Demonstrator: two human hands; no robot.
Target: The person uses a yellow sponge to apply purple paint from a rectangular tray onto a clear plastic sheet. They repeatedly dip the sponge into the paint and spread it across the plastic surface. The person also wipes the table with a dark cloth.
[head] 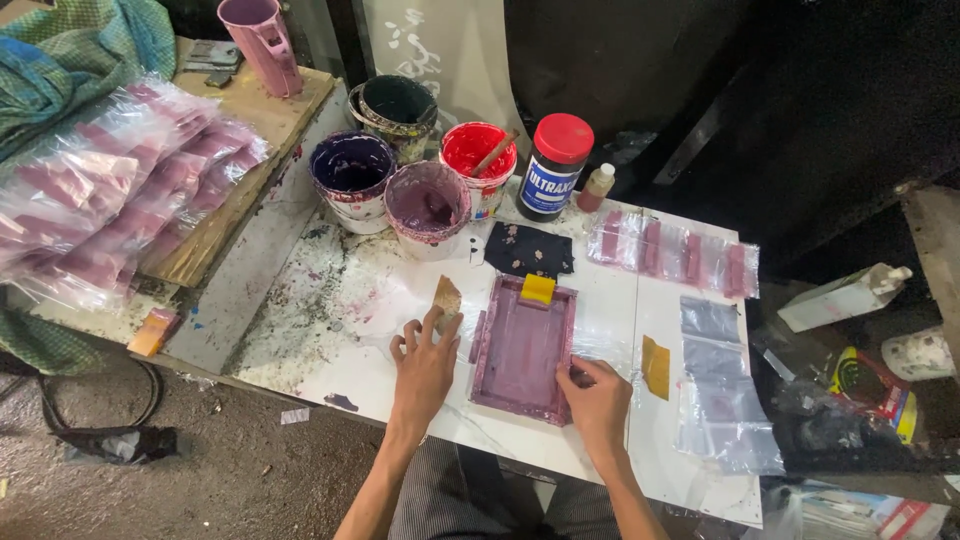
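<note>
Lying at the far left, a heap of clear plastic bags (110, 190) with pink strips inside covers a wooden board (255, 140), and a pink jug (262, 45) stands at the board's far end. Next come the paint tubs: a purple-stained one (352, 180), a dark one (395, 115) behind it, a mauve one (428, 208) and a red one (479, 165) with a stick in it. A dark jar with a red lid (555, 165) and a small brown bottle (597, 187) stand just beside them, with a black rag (528, 250) in front.

On the white, paint-spattered surface (330, 300), the left hand (425, 365) rests palm down, its fingers (400, 345) spread, the thumb and forefinger pinching a small tan squeegee (446, 297) that stands just beside the frame. The pink-stained printing frame (522, 347) lies flat near the surface's front edge, between the two hands, with a yellow tape patch (537, 289) on its far edge. The right hand (598, 400) presses the frame's near right corner, fingers curled together on the rim.

Further right lie a yellow scrap (656, 367), printed clear bags in a row (675, 255) and a stack of plain clear bags (720, 390). Beyond the surface's edge stands a white bottle (845, 297).
</note>
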